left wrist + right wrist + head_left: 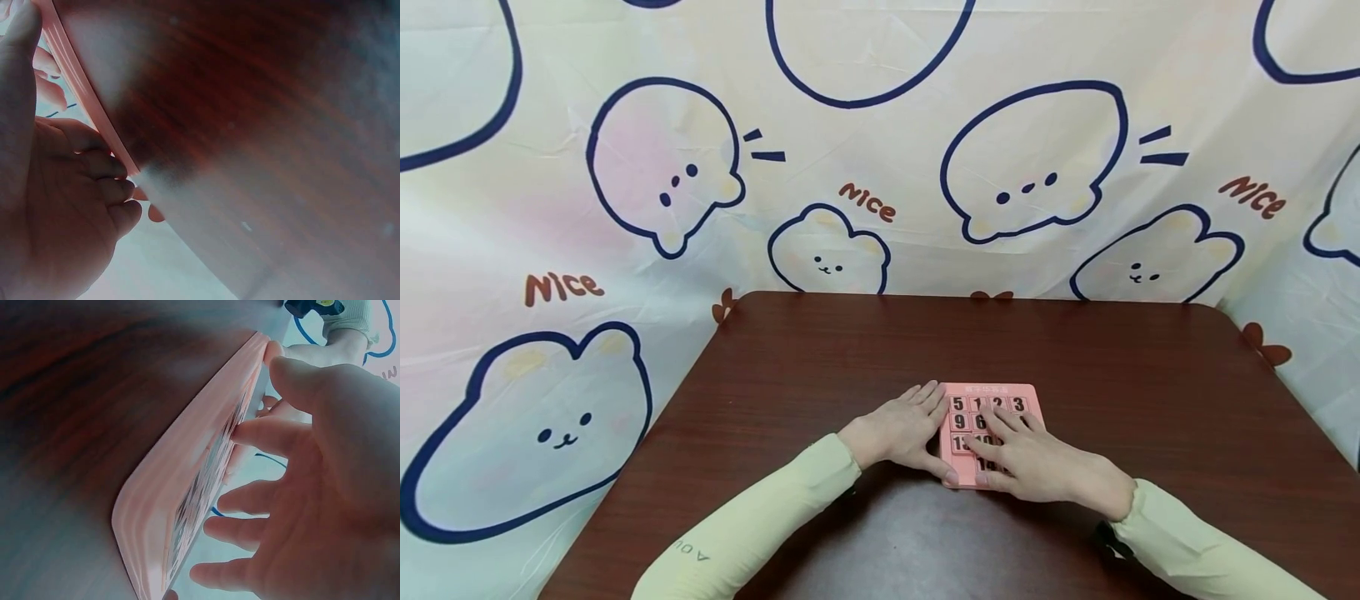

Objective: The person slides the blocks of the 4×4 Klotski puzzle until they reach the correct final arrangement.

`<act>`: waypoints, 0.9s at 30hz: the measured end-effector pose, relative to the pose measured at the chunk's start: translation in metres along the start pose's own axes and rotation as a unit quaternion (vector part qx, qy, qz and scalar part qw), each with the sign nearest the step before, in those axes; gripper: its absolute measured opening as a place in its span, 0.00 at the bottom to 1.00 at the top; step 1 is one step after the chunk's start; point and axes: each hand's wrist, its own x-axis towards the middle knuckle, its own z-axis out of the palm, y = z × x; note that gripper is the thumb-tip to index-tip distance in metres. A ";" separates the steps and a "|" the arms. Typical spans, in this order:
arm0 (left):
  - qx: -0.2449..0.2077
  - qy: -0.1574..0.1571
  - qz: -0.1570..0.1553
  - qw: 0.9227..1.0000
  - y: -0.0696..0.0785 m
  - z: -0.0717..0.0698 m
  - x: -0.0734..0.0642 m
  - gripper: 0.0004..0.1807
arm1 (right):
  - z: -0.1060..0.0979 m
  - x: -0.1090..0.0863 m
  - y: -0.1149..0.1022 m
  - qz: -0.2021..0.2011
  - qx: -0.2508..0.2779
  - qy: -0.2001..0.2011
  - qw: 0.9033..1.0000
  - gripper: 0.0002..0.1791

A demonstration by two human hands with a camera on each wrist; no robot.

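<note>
A pink number slide puzzle [948, 467] lies flat on the dark brown table, its tiles printed with black numerals. The top row reads 5, 1, 2, 3, and a bare pink gap shows at the lower left of the tile field. My left hand [901, 429] rests against the puzzle's left edge, fingers extended along it and thumb at the near left corner. Over the tiles spreads my right hand [1037, 458], its index fingertip on a tile in the third row. This hand hides the tiles on the right. In the right wrist view, its other fingers [240, 500] reach out straight above the tiles.
The brown wooden table [820, 350] extends beyond and to both sides of the puzzle. A pale cloth [917, 158] with blue cartoon outlines hangs behind the table and along its sides. Light green sleeves [760, 517] cover both forearms.
</note>
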 end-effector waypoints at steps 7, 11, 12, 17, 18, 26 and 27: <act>0.001 0.004 0.003 1.000 -0.001 0.001 -0.001 0.66 | 0.001 -0.002 -0.003 -0.005 -0.001 0.004 1.000 0.30; 0.005 0.006 0.002 1.000 -0.001 0.001 -0.002 0.66 | 0.001 -0.005 -0.006 -0.008 0.002 0.005 1.000 0.31; 0.005 0.005 0.001 1.000 -0.001 0.001 -0.002 0.66 | 0.001 -0.006 -0.007 -0.009 0.005 0.005 1.000 0.31; -0.002 0.008 0.002 1.000 -0.001 0.000 -0.002 0.66 | 0.003 -0.012 -0.011 -0.019 0.001 0.013 1.000 0.32; -0.002 0.010 0.003 1.000 -0.001 0.000 -0.002 0.66 | 0.003 -0.014 -0.011 -0.021 -0.002 0.014 1.000 0.32; 0.003 0.018 0.010 1.000 -0.001 0.000 -0.002 0.67 | 0.007 -0.018 -0.013 -0.031 -0.016 0.016 0.999 0.31; 0.004 0.018 0.010 1.000 -0.001 0.000 -0.002 0.67 | 0.008 -0.018 -0.013 -0.029 -0.014 0.015 0.999 0.31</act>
